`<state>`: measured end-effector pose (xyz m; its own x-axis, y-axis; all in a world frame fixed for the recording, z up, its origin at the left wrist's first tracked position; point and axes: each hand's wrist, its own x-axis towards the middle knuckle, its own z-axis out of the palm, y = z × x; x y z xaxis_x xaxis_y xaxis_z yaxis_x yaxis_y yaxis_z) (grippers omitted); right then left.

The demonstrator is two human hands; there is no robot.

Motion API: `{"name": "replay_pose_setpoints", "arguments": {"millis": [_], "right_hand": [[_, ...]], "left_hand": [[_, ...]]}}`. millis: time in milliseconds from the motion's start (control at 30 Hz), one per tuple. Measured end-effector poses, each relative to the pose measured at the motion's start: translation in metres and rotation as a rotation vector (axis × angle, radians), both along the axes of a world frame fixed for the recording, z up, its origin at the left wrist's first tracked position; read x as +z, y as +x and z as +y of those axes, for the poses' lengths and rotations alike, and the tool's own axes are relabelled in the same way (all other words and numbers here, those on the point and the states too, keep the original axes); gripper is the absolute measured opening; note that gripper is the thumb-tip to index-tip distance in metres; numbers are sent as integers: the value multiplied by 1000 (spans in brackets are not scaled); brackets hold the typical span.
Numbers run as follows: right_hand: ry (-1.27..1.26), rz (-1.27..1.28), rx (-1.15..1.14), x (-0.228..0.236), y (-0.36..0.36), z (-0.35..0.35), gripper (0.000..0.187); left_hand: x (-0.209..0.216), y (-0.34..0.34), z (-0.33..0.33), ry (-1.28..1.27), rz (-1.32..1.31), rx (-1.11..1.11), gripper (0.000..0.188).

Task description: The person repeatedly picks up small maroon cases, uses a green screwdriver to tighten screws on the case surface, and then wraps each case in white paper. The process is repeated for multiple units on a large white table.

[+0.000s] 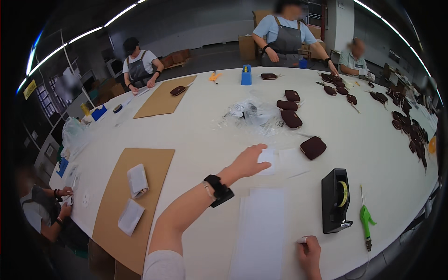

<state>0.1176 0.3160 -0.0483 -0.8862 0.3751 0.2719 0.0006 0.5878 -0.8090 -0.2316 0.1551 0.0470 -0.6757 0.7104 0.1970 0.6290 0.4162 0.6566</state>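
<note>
Dark maroon cloth covers the nearest pouch [313, 148], which lies bare on the white table [200, 126], to the right of the left hand and well ahead of the right one. The left hand [249, 163] reaches out over a small white sheet [267, 171], fingers spread and loose, gripping nothing that shows; whether the fingertips touch the paper I cannot tell. Close to the table's near edge, the right hand [310, 255] has its fingers curled in. Something white shows at one finger, but whether it is a wrap or a held scrap is unclear.

As for progress, two white packets [137, 180] on the brown cardboard [107, 219] look like the finished part, though what is inside them is hidden. The near pouch seems untouched: no paper or bag is around it. Three more pouches [291, 119] sit bare beyond it, beside a heap of clear bags [254, 113], and a larger dark pile [410, 128] lies along the right side, so I judge that much more is left than done. Long white paper [259, 228] lies flat between the hands, with the tape dispenser [335, 200] and green glue gun [366, 217] standing unused to the right.
</note>
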Motion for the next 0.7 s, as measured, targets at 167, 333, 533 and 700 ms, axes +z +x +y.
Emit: {"name": "replay_pose_setpoints", "arguments": {"millis": [167, 333, 533, 700], "right_hand": [[142, 77, 36, 13, -7, -3, 16], [65, 139, 29, 26, -7, -4, 21], [148, 102, 54, 5, -5, 2, 17], [172, 86, 53, 5, -9, -3, 14]], "left_hand": [[-32, -4, 176, -184, 185, -24, 83], [-68, -12, 236, -281, 119, 137, 86], [-41, -24, 176, 351, -844, 63, 63], [-8, 31, 60, 752, -1511, -448, 67]]}}
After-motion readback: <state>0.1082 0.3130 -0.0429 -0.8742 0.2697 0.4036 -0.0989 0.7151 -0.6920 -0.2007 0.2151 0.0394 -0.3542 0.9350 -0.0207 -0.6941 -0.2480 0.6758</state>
